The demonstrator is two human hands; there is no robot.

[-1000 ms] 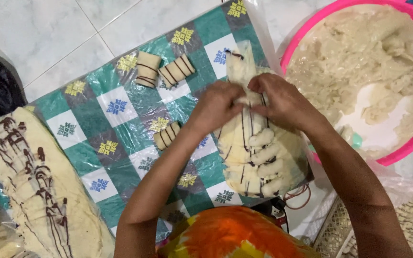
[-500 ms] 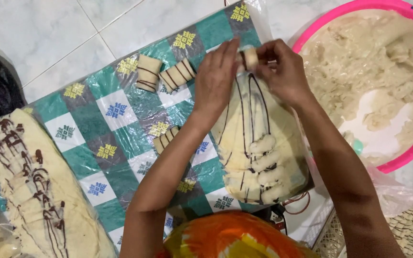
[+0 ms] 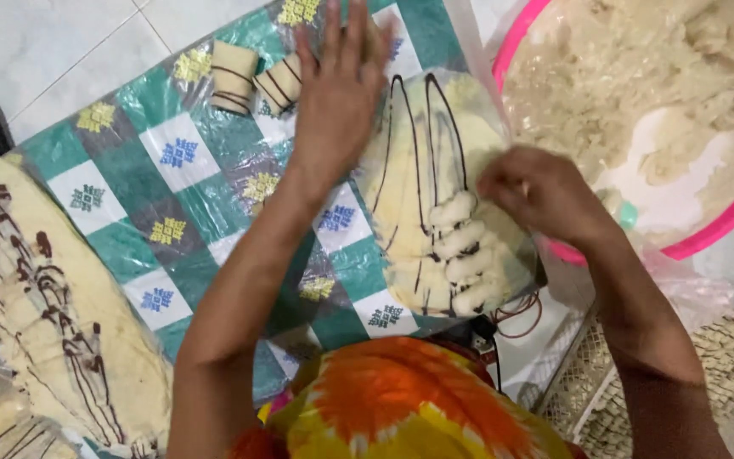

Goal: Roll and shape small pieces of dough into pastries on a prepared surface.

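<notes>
Dough sheet (image 3: 422,170) striped with chocolate lies near the checkered plastic mat's (image 3: 129,195) right edge, where your right hand (image 3: 537,191) pinches its rolled strip to pull it loose, while your left hand (image 3: 341,85) hovers flat and empty beside finished rolls (image 3: 256,76) at the far edge.

No packages, labels, signs or screens visible
</notes>
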